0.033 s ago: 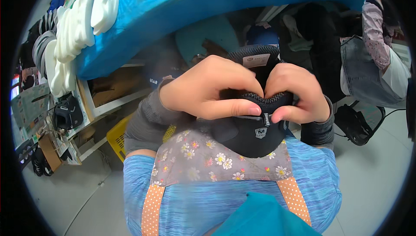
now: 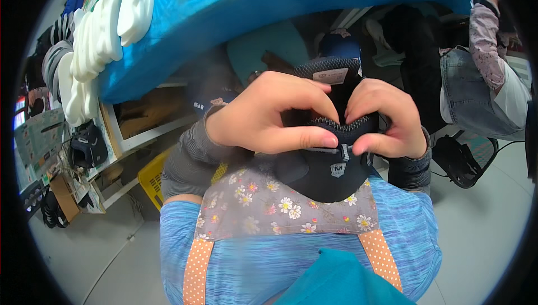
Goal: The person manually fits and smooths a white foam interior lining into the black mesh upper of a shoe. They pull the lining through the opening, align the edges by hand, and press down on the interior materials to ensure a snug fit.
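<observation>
"Changed just now?"

"Very little. Only a slight shift of the black shoe (image 2: 319, 176) and the fingers gripping it. Same place as a moment earlier: over the flowered apron (image 2: 280, 210), heel end turned downward in view."

"And the left hand (image 2: 272, 112)?"

"Pinching the stitched rim (image 2: 325, 125), thumb on the outer side, finger curled toward the opening."

"And the right hand (image 2: 386, 117)?"

"Pinching too, just across the small loop (image 2: 346, 152). Narrow grips, nearly meeting."

"Meaning what for the work?"

"Probably steady, two-handed handling at the heel rim, with no letting go."
</observation>
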Demonstrator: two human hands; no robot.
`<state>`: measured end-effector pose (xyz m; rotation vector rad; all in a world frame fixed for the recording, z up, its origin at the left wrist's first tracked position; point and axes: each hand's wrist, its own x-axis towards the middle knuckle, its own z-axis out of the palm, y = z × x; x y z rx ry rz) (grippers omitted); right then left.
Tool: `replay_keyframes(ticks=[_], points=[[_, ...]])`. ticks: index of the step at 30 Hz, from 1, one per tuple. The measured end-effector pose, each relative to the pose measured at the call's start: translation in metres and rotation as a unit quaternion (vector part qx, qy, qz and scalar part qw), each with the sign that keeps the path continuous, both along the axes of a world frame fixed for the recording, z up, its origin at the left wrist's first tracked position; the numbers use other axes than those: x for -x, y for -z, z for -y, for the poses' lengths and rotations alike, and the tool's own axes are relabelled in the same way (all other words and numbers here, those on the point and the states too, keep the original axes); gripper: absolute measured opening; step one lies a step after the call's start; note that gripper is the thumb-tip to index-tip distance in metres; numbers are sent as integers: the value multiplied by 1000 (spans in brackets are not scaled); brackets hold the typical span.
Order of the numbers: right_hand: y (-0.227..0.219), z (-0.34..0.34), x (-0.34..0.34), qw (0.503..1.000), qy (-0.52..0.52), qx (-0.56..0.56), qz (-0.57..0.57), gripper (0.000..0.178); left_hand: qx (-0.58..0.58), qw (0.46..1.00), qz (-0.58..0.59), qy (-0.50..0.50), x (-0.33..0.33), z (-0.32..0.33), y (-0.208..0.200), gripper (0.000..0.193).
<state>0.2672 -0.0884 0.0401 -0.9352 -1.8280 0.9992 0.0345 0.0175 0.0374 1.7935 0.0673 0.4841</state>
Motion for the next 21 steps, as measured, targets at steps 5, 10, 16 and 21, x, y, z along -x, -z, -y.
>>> replay_keyframes(ticks=[5, 10, 16, 21], points=[[10, 4, -5, 996, 34, 71, -39, 28, 43, 995, -58, -68, 6, 10, -3, 17], [5, 3, 2, 993, 10, 71, -96, 22, 53, 996, -37, -62, 4, 14, -3, 19], [1, 5, 7, 997, 38, -39, -49, 26, -5, 999, -8, -47, 9, 11, -1, 19], [4, 3, 2, 1000, 11, -8, 14, 33, -25, 997, 6, -74, 14, 15, 0, 20]])
